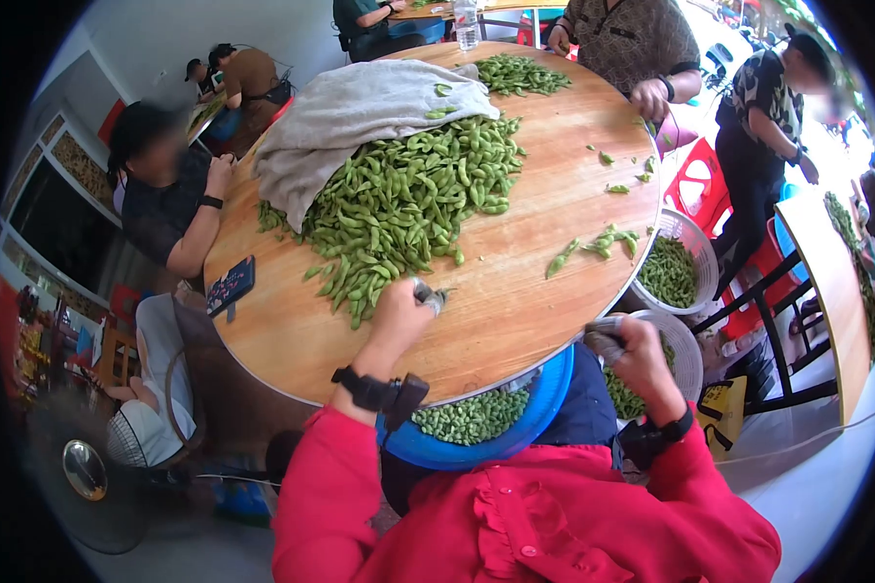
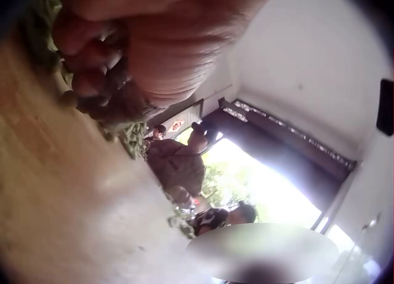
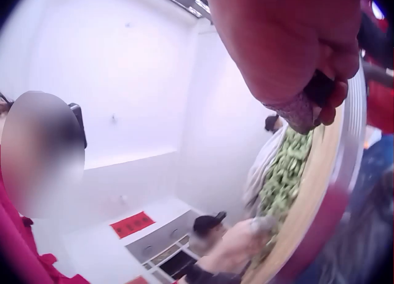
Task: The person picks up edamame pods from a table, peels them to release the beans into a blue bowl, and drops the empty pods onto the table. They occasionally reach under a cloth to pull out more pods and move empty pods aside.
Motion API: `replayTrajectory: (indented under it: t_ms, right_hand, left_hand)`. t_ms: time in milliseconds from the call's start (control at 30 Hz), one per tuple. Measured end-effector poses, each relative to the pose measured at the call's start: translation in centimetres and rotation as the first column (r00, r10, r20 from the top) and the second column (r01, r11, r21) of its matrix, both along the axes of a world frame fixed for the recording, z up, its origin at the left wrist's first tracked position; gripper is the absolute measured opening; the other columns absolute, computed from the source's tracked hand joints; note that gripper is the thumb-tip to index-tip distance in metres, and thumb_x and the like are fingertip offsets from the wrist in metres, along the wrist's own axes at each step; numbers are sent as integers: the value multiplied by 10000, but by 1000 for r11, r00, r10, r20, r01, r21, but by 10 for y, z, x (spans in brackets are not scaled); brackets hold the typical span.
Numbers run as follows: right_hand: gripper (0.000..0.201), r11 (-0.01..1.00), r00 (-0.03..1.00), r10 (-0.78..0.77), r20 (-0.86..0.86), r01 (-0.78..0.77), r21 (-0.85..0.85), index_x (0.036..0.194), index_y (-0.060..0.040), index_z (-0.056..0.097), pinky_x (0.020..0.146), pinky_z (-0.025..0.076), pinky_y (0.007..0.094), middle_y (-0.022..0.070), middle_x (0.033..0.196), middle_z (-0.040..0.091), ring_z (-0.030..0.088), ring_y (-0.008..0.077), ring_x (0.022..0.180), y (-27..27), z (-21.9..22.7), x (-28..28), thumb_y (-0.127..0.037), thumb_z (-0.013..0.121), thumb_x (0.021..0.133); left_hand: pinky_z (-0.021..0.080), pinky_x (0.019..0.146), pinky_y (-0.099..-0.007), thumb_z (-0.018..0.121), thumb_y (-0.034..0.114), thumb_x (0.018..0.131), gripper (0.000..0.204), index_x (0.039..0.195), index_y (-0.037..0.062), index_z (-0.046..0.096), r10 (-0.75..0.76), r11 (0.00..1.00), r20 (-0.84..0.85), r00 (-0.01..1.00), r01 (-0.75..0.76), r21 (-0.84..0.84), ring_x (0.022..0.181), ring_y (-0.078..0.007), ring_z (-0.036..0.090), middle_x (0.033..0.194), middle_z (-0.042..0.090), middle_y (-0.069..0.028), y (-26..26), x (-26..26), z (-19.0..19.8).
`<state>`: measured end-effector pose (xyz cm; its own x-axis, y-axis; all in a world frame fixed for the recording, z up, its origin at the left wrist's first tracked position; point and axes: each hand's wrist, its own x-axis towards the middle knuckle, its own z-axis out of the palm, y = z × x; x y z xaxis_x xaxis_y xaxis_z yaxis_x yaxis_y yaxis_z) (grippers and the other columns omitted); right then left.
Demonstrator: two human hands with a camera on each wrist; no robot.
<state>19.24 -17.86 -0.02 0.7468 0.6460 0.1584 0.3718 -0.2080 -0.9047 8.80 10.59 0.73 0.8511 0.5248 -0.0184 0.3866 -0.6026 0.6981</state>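
A large heap of green edamame pods [image 1: 408, 194] covers the middle of the round wooden table [image 1: 515, 311]. At the near edge of the heap is my left hand [image 1: 399, 316], with grey coverings on its fingertips. Its fingers curl in, and a pod [image 1: 443, 293] shows at their tips. My right hand [image 1: 640, 360] is past the table's right rim, above a white basket [image 1: 685, 340] of pods. Its fingers are bent too, with dark grey coverings; I cannot tell whether they hold anything. Below the table edge, a blue basin [image 1: 552, 394] contains shelled beans [image 1: 472, 418].
A grey cloth [image 1: 360, 107] drapes over the heap's back. A dark phone-like object [image 1: 231, 286] lies at the left rim. Loose pods [image 1: 598, 243] lie to the right. Another white basket [image 1: 676, 262] stands beside the table. People sit at the left [image 1: 165, 185] and far side [image 1: 632, 49].
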Motion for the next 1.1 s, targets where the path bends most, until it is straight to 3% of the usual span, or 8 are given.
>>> replayTrajectory:
  t_ms: [67, 167, 333, 400, 500, 667, 800, 1100]
  right_hand:
    - [189, 988, 971, 151, -186, -140, 70, 923, 29, 598, 662, 458, 247, 74, 828, 620, 558, 110, 731, 21, 4, -13, -94, 588, 779]
    - [269, 929, 838, 358, -411, -273, 251, 1023, 45, 546, 701, 452, 241, 65, 894, 605, 542, 96, 800, 52, 6, -32, -131, 556, 819]
    - [301, 859, 655, 512, -555, -373, 351, 1067, 58, 506, 754, 434, 243, 86, 935, 591, 533, 106, 841, 72, 16, -52, -132, 535, 834]
    - [313, 881, 775, 466, -427, -360, 308, 1074, 67, 495, 758, 435, 251, 99, 940, 592, 536, 123, 850, 79, 8, -54, -112, 544, 823]
    - [308, 937, 903, 307, -299, -233, 260, 1067, 60, 504, 756, 437, 253, 106, 932, 597, 537, 130, 850, 85, 7, -50, -99, 559, 810]
    - [221, 929, 826, 369, -426, -316, 192, 960, 43, 557, 675, 450, 234, 49, 823, 599, 545, 87, 737, 46, 14, -28, -133, 549, 826]
    - [232, 941, 858, 334, -390, -325, 92, 936, 27, 573, 670, 436, 221, 20, 802, 585, 526, 75, 725, 23, 0, -25, -169, 582, 810]
    - [180, 963, 862, 262, -434, -260, 66, 915, 34, 577, 667, 436, 239, 23, 793, 590, 512, 74, 732, 15, -11, -32, -109, 567, 805]
  left_hand:
    - [384, 420, -252, 557, 80, 739, 59, 730, 23, 572, 84, 818, 91, 992, -16, -575, 455, -135, 497, 565, 564, -51, -15, -17, 7]
    - [303, 384, -157, 545, 80, 780, 58, 751, 46, 582, 48, 511, 83, 995, 47, -858, 449, -21, 433, 548, 531, 12, -43, -47, 26]
    - [291, 370, -143, 533, 99, 811, 70, 792, 47, 577, 2, 462, 146, 989, 128, -878, 447, -22, 436, 586, 547, -1, -61, -67, 12]
    - [304, 377, -151, 520, 80, 813, 62, 808, 46, 571, 59, 493, 128, 990, 83, -866, 459, -26, 443, 609, 549, 3, -66, -63, 12]
    - [355, 471, -164, 518, 37, 812, 47, 829, 25, 560, 94, 688, 253, 963, 121, -715, 533, -37, 463, 642, 533, 9, -61, -59, 1]
    - [414, 630, -176, 525, -34, 779, 104, 870, 3, 558, -148, 824, 305, 941, 288, -488, 697, -62, 514, 736, 550, -6, -64, -82, -3]
    - [435, 557, -224, 571, 5, 741, 109, 849, 4, 561, 0, 986, 277, 961, 46, -158, 618, -78, 526, 703, 581, -47, -37, -74, 0]
    - [425, 585, -349, 563, 20, 691, 98, 775, -29, 549, -312, 865, 92, 946, 243, 439, 636, -306, 548, 730, 568, -166, 11, -5, -12]
